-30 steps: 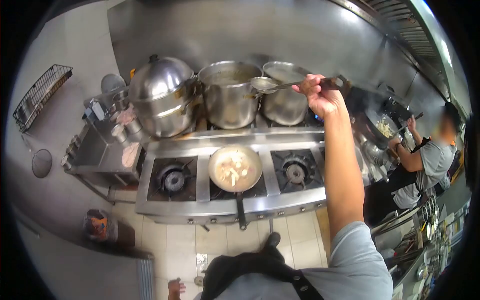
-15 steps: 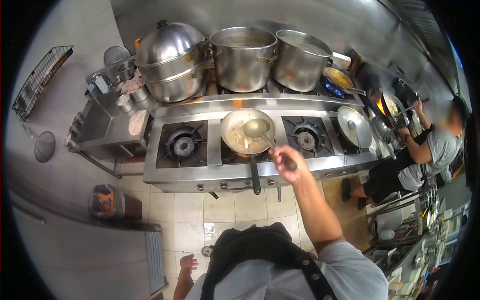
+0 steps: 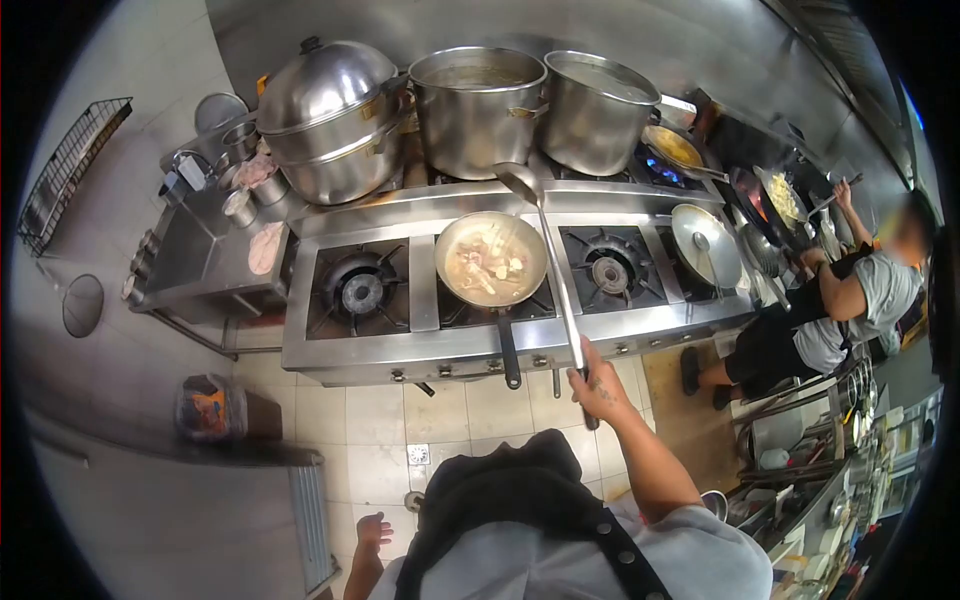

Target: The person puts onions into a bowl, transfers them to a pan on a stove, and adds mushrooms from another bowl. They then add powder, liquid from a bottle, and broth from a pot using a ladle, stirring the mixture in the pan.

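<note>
right hand (image 3: 597, 388) gripping ladle (image 3: 548, 252) over pan (image 3: 491, 259), left hand (image 3: 372, 530) open, empty, stockpots (image 3: 478, 105) behind

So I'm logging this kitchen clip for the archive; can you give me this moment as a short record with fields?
Right hand: grips the ladle by its long handle
Ladle bowl: raised above the stove's back ledge, beyond the pan
Left hand: low by the floor, holding nothing
Frying pan: on the middle front burner, food inside
Behind: lidded steamer, two stockpots
Co-worker: at a wok, right
</note>
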